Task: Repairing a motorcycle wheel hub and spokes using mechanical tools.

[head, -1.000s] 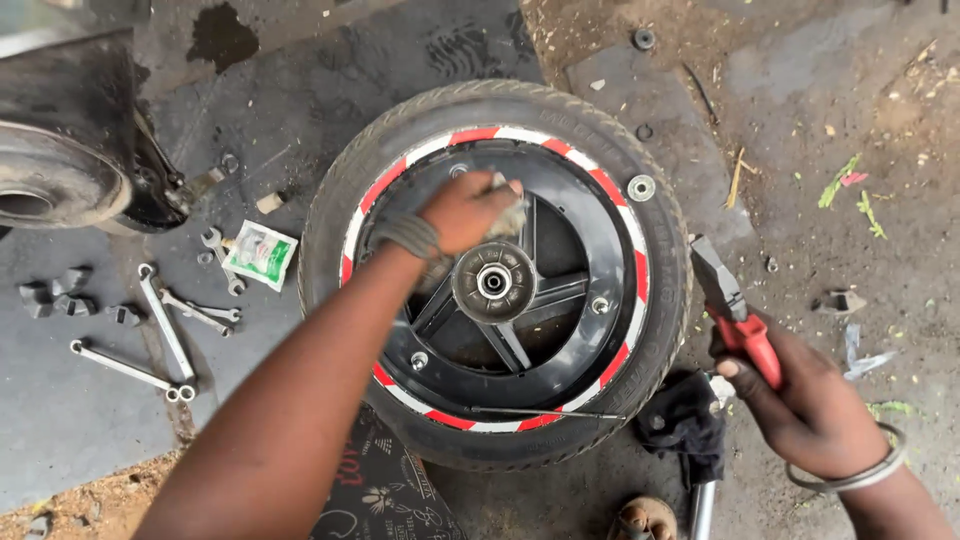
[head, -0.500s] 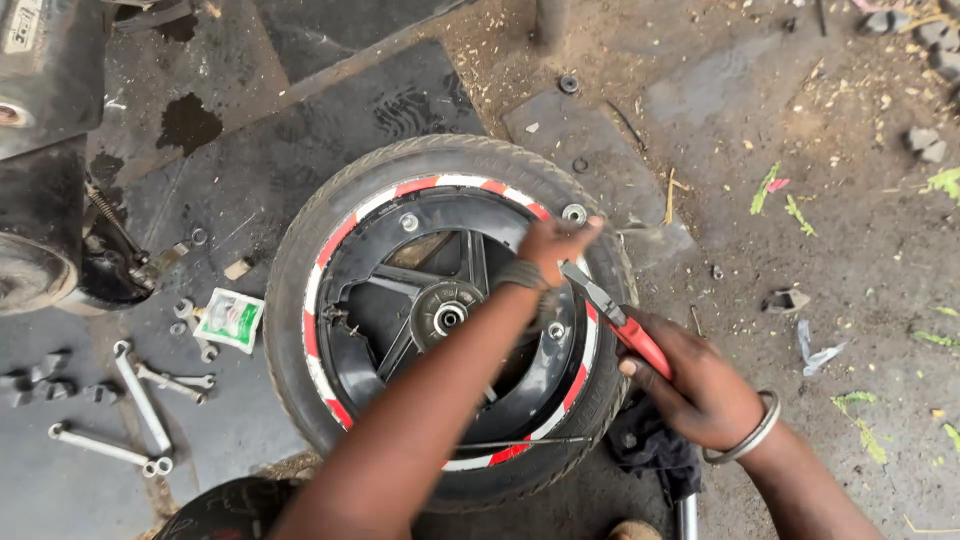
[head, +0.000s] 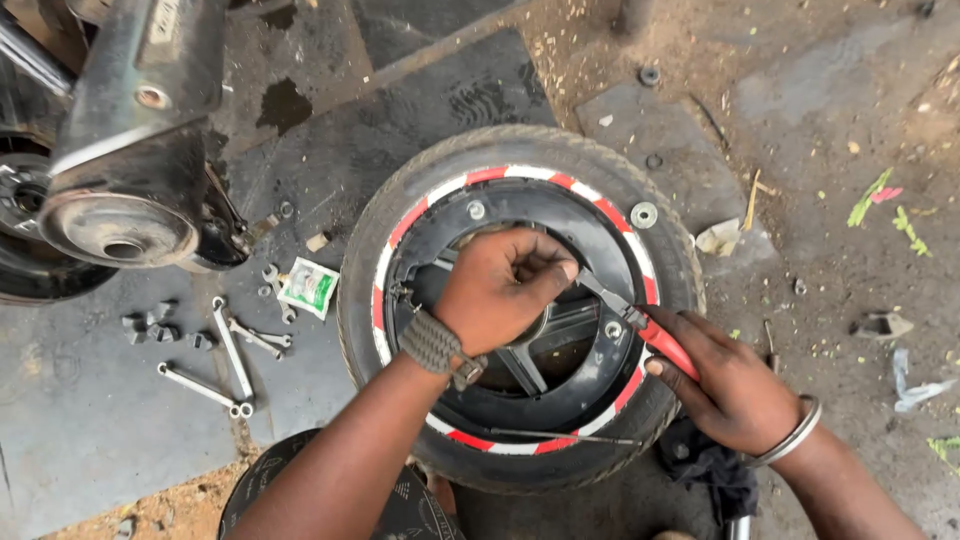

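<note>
Wheel (head: 520, 200) flat on dark mat (head: 330, 150), dirt ground (head: 820, 130), spanners (head: 235, 350) beside it

tyre (head: 400, 250): matt black rubber, ribbed
rim (head: 590, 385): glossy black metal
pliers (head: 640, 325): steel, red plastic grips
spanners (head: 232, 350): bright metal

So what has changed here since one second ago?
The right hand brought the red-handled pliers from beside the tyre in over the wheel, so their tip now meets the left hand near the hub. The left hand stayed on the wheel and shifted slightly. The right hand still grips the pliers. The wheel and the spanners on the ground stayed put.
</note>
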